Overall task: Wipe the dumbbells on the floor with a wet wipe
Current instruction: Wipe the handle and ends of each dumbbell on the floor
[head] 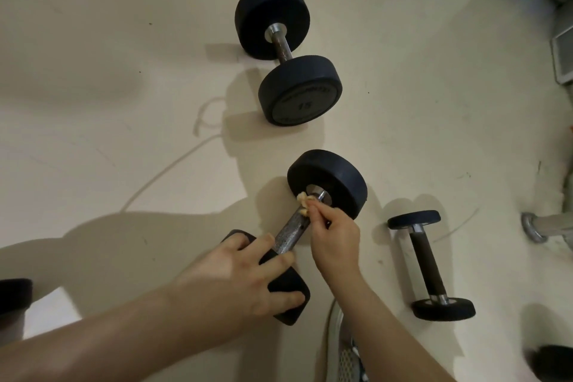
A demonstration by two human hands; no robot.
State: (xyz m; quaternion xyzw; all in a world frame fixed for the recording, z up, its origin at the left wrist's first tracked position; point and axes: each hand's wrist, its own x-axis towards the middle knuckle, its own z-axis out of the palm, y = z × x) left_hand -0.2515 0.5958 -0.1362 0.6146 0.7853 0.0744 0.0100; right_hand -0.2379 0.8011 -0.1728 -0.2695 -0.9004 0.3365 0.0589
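Three black dumbbells lie on the pale floor. The middle dumbbell (328, 183) has a knurled steel handle running toward me. My left hand (248, 273) grips its near black head and holds it steady. My right hand (333, 239) pinches a crumpled yellowish wet wipe (303, 200) against the handle, close to the far head. A larger dumbbell (288, 53) marked 15 lies farther away, untouched. A smaller dumbbell (429, 263) with a dark handle lies to the right.
A thin white cord (173, 164) curls across the floor to the left. A metal-footed furniture leg (535, 226) stands at the right edge. Dark objects sit at the lower left (14, 295) and lower right corners. A shoe (347, 350) shows at the bottom.
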